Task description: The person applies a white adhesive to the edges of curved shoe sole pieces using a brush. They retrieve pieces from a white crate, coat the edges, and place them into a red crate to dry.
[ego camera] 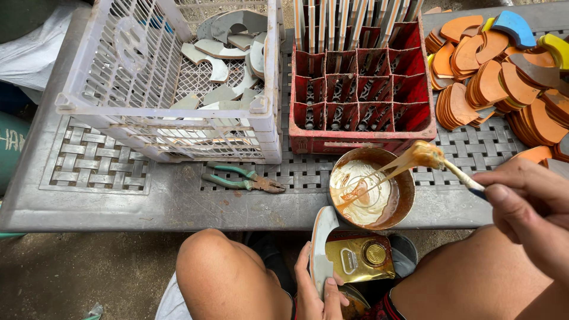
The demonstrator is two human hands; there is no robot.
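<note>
Pliers (244, 179) on table (118, 207), before basket (178, 77); divided crate (361, 89) right; bowl (371, 188) before crate.

Landmark: red crate (361, 127), on my grey table (118, 204).
White crate (160, 77): just left of the red crate, grey curved pieces (228, 50) inside.
Pliers (243, 179): green-handled, in front of the red crate, to its left.
Orange pieces (498, 83): stacked right of the red crate.
Slats (349, 24): upright in the red crate's far cells.
</note>
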